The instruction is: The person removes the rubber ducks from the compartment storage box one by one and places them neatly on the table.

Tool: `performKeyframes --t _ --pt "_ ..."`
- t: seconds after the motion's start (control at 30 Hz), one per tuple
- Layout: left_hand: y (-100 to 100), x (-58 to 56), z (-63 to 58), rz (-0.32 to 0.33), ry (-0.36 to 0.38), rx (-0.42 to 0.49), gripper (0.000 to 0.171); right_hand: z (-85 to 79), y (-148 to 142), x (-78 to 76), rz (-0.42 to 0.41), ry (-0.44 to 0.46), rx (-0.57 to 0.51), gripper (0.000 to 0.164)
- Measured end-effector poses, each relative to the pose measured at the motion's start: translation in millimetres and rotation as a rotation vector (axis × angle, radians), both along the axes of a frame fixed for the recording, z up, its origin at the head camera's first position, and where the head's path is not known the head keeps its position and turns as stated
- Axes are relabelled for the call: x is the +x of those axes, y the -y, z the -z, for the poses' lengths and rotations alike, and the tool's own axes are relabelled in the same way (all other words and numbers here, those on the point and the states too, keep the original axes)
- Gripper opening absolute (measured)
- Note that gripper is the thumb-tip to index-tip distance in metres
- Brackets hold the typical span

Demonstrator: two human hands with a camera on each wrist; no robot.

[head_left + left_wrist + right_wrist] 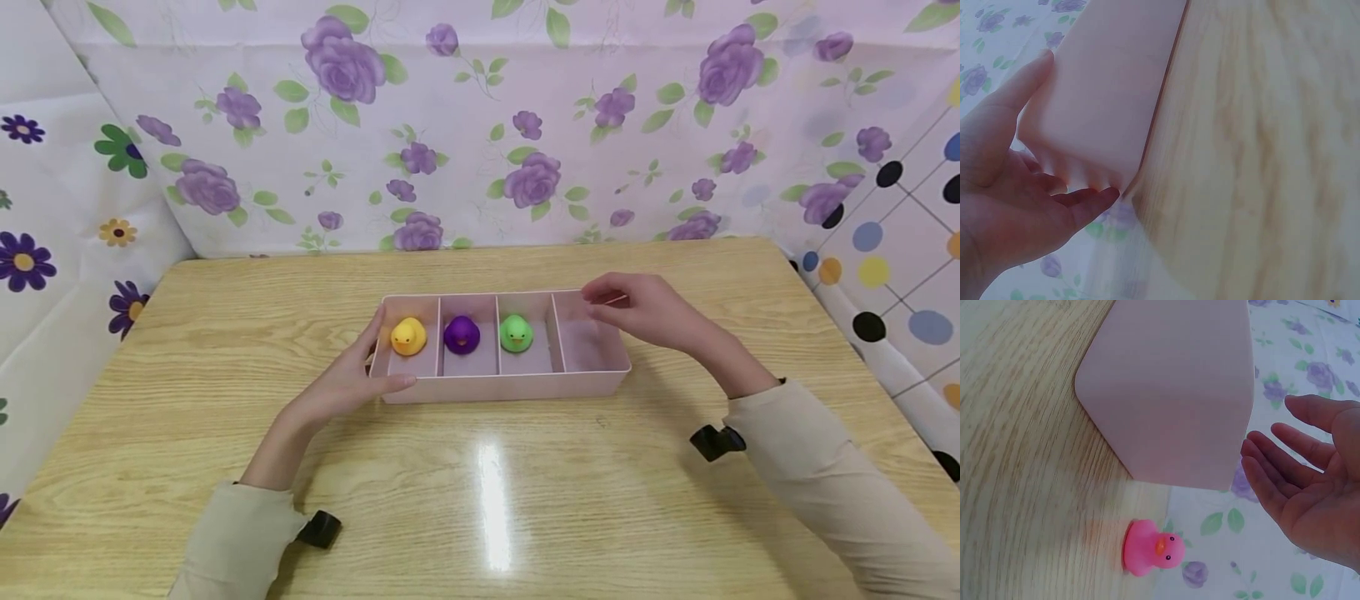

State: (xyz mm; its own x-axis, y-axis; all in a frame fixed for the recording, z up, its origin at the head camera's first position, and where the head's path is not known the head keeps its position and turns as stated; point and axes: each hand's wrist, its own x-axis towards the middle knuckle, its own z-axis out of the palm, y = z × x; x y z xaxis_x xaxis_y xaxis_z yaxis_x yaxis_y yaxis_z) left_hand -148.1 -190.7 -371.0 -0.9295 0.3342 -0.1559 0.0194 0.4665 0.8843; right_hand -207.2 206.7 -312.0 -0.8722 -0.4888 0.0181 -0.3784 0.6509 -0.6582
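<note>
A pale pink divided box point(502, 390) sits on the table. From left to right, its compartments hold a yellow toy duck point(408, 337), a purple toy duck point(462, 335) and a green toy duck point(516, 333); the rightmost one has no duck. My left hand point(345, 387) grips the box's left end, thumb at the front wall and fingers around the end. Over the right end hovers my right hand point(652, 312), fingers loosely bent and holding nothing. In the right wrist view, a pink toy duck point(1152, 547) stands on the table beyond the box; the head view does not show it.
The wooden table point(315, 467) reaches back to a floral cloth point(450, 125). Patterned cloths also hang at both sides. Black wrist cameras point(717, 442) stick out from the sleeves.
</note>
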Motion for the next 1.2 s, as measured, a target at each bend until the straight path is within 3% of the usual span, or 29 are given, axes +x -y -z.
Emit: performKeyframes --t 0.8,1.2 --pt "0.3 1.1 -1.5 -0.008 0.017 0.017 0.106 -1.3 38.5 -1.2 -0.087 -0.067 0.019 0.029" --pt "-0.4 1.3 -1.3 -0.002 0.009 0.014 0.107 0.8 55.2 -3.2 -0.122 -0.004 0.011 0.033"
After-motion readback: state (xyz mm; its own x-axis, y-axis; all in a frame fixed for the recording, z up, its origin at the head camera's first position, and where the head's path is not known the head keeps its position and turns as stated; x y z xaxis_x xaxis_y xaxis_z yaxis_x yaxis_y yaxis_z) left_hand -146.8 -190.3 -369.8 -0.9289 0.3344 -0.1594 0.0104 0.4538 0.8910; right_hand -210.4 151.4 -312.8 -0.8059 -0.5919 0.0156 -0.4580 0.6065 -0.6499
